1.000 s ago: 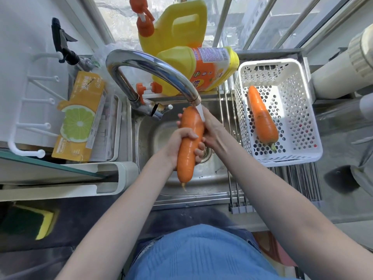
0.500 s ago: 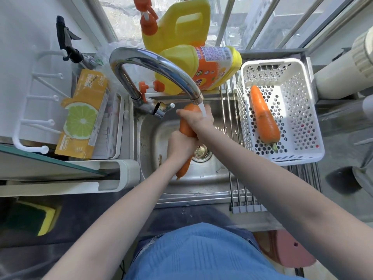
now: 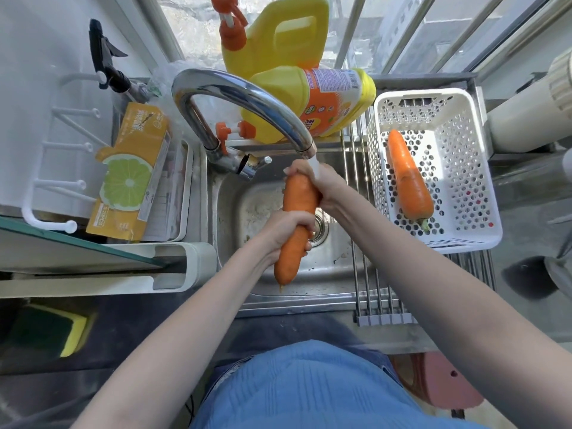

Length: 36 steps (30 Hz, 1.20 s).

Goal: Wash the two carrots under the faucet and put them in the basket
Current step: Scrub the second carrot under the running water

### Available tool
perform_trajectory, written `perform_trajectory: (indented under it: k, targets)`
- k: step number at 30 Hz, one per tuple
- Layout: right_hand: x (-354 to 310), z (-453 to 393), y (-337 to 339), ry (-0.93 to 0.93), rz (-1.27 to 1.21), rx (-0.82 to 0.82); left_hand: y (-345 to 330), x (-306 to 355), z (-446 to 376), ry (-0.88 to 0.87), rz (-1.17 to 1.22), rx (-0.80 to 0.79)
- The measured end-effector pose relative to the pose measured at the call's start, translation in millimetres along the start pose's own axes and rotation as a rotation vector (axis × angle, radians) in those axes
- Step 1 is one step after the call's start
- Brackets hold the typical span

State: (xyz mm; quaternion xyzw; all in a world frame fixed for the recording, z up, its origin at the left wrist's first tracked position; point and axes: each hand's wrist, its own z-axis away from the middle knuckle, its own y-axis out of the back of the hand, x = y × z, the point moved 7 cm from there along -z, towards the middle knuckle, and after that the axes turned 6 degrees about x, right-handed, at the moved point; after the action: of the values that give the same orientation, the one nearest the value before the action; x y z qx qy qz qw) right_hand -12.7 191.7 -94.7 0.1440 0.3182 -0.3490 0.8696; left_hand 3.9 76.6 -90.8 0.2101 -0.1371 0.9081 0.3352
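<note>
Carrot (image 3: 298, 218), mid-length in left grip (image 3: 283, 230), under faucet (image 3: 247, 100)

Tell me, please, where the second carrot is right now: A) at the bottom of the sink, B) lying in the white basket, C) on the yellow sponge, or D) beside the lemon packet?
B: one carrot lies in the white basket, while both hands hold the other carrot.

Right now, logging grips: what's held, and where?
One carrot: left hand wraps its middle, right hand its thick top end under the faucet.

No legible text on labels.
</note>
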Motion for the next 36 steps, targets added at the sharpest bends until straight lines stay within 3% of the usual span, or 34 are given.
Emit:
perform_trajectory:
  k: [5,8,15,17,21,25,27,29,32,36]
  targets:
    - [-9,5,-8,-0.084,-0.167,-0.208,-11,2,13,0.094,0.143,-0.352]
    - [-16,8,-11,-0.040,-0.340,-0.308,-17,3,18,0.092,0.284,-0.564]
    - [-16,19,-21,-0.032,-0.679,-0.337,-28,6,21,0.128,0.537,-0.960]
    - [-11,15,-18,-0.078,-0.716,-0.275,-25,5,18,0.146,0.525,-0.879]
    - [-3,3,9,-0.190,-0.540,0.010,-4,5,7,0.052,0.276,-0.368]
    - [4,-9,46,-0.217,-0.289,0.416,14,-3,8,-0.102,-0.378,-0.127]
    - [10,-11,50,-0.237,-0.263,0.421,19,-6,6,-0.171,-0.488,0.013]
    - [18,-11,44,-0.217,-0.253,0.316,22,-7,3,-0.149,-0.336,0.099]
    - [32,-4,14,-0.197,-0.322,0.060,6,-18,1,0.071,0.071,-0.048]
    - [45,4,-2,-0.104,-0.254,0.067,1,-17,3,0.090,0.129,-0.033]
